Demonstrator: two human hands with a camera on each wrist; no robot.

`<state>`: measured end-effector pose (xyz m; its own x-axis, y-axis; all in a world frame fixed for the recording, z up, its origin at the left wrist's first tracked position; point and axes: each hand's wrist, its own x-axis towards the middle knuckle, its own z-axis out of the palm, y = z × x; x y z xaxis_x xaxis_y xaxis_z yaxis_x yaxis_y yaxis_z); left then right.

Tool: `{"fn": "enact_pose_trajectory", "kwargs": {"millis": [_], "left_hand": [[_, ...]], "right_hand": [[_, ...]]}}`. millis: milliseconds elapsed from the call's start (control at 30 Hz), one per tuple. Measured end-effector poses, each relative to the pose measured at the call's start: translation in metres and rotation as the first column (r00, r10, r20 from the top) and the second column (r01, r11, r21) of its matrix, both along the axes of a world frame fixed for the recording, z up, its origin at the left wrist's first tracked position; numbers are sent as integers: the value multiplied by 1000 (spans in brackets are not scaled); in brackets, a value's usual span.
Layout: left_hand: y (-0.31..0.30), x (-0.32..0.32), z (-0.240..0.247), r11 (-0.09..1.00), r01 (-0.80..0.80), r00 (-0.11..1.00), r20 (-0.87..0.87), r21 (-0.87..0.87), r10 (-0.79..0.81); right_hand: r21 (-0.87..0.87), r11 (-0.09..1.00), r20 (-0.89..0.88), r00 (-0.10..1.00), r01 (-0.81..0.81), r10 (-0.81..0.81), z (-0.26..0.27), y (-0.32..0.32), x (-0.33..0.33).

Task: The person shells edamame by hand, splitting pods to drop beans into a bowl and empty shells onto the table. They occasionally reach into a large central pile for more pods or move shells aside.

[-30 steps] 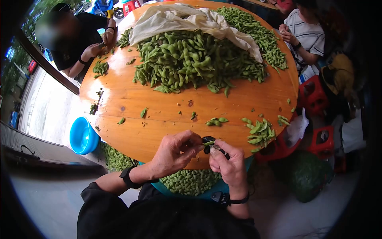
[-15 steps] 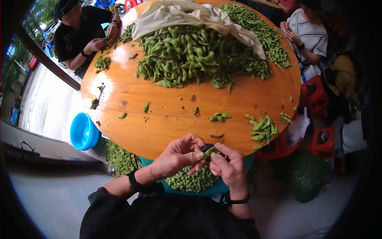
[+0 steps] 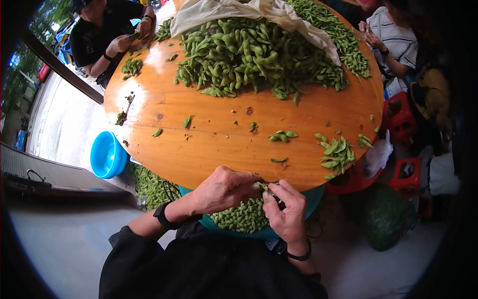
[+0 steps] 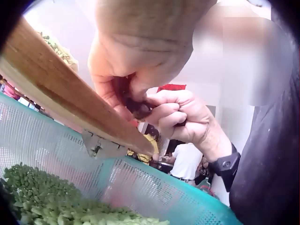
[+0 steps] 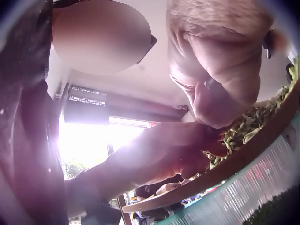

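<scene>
My left hand (image 3: 224, 189) and right hand (image 3: 288, 212) meet at the table's near edge, above a teal mesh basket (image 4: 178, 190). Between their fingertips is a green soybean pod (image 3: 262, 186), pinched from both sides and mostly covered by the fingers. A slim dark piece (image 3: 282, 205) shows among the right hand's curled fingers; I cannot tell what it is. Below them, shelled green soybeans (image 3: 241, 217) fill the bottom of the basket. In the right wrist view the hands hide the pod.
A large heap of soybean pods (image 3: 249, 55), partly under a pale cloth (image 3: 234, 14), covers the far part of the wooden table (image 3: 209, 107). A small pile of pods (image 3: 338, 152) lies at right. A blue basin (image 3: 108, 154) stands left, red stools (image 3: 398, 119) right. Two people sit across.
The hands have drawn closer over the pod, now largely covered by fingers. A pod on the table, hidden earlier, shows beyond them. The head view has tilted lower.
</scene>
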<state>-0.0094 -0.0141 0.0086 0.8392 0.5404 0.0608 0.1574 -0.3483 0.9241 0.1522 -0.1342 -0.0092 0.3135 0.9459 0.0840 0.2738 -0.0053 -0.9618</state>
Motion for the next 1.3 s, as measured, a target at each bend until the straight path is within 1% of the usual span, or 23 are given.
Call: {"fn": "enact_pose_trajectory", "kwargs": {"millis": [33,100,167,233,300,333,467,500,533,600,667,700,733,767,800,867,933,1000,1033,1100,1133,1200,1300], "left_hand": [[2,-2,5,980,48,990,-120,-193,-72],[-2,-2,8,975,35,992,-113,-221,-61],[-9,1,6,968,22,993,-105,-248,-49],[-23,6,2,922,-135,991,-52,-362,125],[-31,11,-6,928,-180,984,-47,-325,174],[-34,11,-10,931,-225,974,-41,-288,223],[-47,13,-28,850,-265,953,14,-455,304],[-51,15,-31,753,-245,936,54,-610,348],[-51,13,-32,755,-244,936,54,-609,347],[-46,7,-24,570,-145,958,29,-809,284],[-38,-1,-24,793,-22,998,30,-609,50],[-33,-4,-20,911,88,996,14,-403,-90],[-28,-5,-11,961,210,975,-33,-178,-220],[-20,-6,1,914,340,927,-83,-221,-365],[-13,-4,5,914,345,926,-83,-215,-369],[1,1,13,897,437,893,-87,-61,-441],[16,16,21,951,255,964,-126,176,-235],[33,39,22,915,91,988,-148,393,-35],[41,48,19,913,91,988,-148,398,-34],[57,66,8,778,64,993,-118,625,13],[62,73,1,776,66,993,-116,627,9],[72,83,-13,663,96,988,-152,742,27],[79,89,-19,628,121,988,-154,769,-2]], "right_hand": [[8,1000,29,999,-17,17,1,0,-1],[16,999,60,998,-36,35,4,0,-2],[117,993,244,970,-19,-10,9,3,-5],[130,991,291,956,-8,-30,13,2,-11],[145,989,354,934,-4,-48,12,1,-14],[144,990,354,934,-6,-46,11,2,-13],[169,986,294,955,-5,-46,-1,4,-4],[164,986,264,964,-19,-25,-3,3,0],[166,986,263,964,-18,-27,-4,2,2],[-8,1000,14,1000,-3,3,-5,-2,7],[-78,997,-81,997,6,-12,7,-5,22],[-82,994,-16,997,69,-70,13,-7,33],[-81,988,50,990,133,-129,18,-9,45],[-16,983,313,935,183,-169,25,-10,57],[58,975,550,808,215,-211,29,-9,68],[67,913,693,639,403,-333,24,-7,81],[152,889,704,585,431,-404,16,-6,90],[170,899,674,617,404,-405,18,-6,84],[184,907,645,650,379,-402,19,-6,79],[189,921,622,684,341,-381,13,-6,76],[175,925,606,704,336,-370,10,-6,74],[178,926,604,706,333,-370,7,-9,72],[159,931,575,737,327,-357,5,-10,72]]}}
